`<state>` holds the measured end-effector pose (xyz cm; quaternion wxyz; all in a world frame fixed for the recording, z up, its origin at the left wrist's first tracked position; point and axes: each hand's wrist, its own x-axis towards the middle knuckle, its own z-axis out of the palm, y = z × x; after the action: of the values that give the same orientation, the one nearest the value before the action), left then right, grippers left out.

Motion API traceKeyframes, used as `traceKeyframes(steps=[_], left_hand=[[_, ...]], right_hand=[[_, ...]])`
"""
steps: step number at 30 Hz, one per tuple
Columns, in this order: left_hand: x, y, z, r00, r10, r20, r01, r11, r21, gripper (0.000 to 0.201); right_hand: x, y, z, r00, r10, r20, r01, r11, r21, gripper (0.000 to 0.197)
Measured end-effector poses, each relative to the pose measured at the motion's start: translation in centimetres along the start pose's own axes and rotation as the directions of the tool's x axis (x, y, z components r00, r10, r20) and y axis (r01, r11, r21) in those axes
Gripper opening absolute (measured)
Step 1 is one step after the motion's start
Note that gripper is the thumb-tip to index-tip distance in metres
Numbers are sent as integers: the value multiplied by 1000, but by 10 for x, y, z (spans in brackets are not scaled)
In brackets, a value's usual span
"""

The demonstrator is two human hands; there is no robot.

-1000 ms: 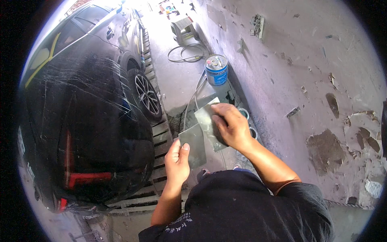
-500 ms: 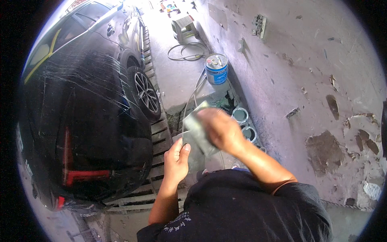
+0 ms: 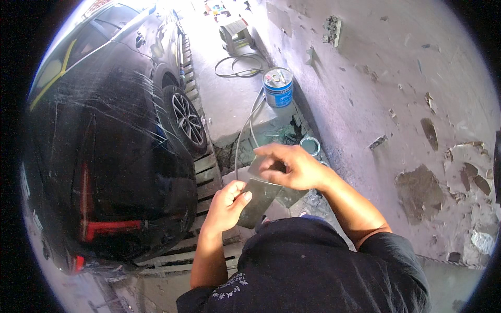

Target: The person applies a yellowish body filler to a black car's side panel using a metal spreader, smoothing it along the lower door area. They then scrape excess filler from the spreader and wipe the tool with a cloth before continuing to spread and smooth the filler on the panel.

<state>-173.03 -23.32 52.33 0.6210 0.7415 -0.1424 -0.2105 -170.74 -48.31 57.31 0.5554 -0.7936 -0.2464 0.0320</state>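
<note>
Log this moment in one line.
left hand: holds thin grey sheet | right hand: holds second sheet | person's left: black car | ahead: blue can

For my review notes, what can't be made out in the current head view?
Head view:
Far sheet: partly hidden by the right hand and near sheet.
Car: far end lost in glare near the top edge.
Distant floor items: too small, washed out by glare.
</note>
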Motion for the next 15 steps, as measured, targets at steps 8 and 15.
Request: traceKeyframes(steps=[8,15], left_hand=[[-6,-7,-2,1000,-12,-26,17,982,188,22],[-18,-13,-20,996,-23,-85,29,996,78,15]], right_hand=[[1,14,30,998,-24,59,21,999,51,51],[-20,26,37,995,50,91,-56,996,63,45]])
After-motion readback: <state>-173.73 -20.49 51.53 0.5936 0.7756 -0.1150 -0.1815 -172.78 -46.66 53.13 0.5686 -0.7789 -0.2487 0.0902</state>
